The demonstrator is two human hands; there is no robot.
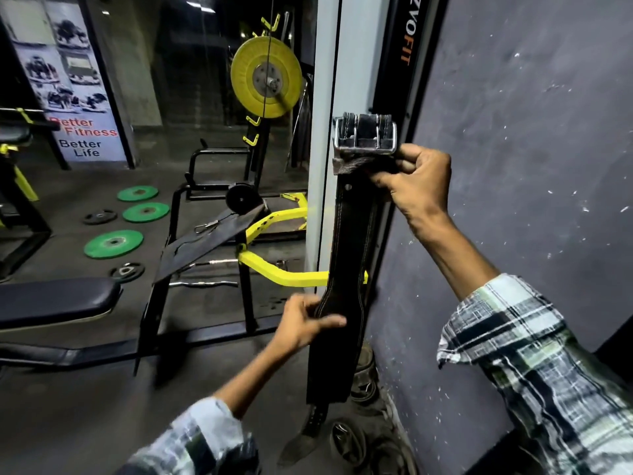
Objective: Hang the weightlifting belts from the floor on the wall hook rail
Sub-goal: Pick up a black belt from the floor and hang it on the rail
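Weightlifting belt (346, 255), black leather with pale stitching, hangs upright between both hands, in front of a pale vertical post (325, 97) and just beside the dark grey wall (531, 132). Its metal buckle (365, 137) is at the top, and its tapered tail reaches down toward the floor. The right hand (416, 181) grips the belt just under the buckle, fingers curled round the strap. The left hand (305, 323) pinches the belt's left edge lower down, where it widens, thumb lying across its face. The two hands are well apart, one high and one low. More belts (363, 443) lie in a dim heap on the floor at the foot of the wall, below the hanging one. Off to the left, green weight plates (114, 243) lie flat on the gym floor near a black bench (58, 299), and a yellow plate (266, 82) sits on a bar further back.
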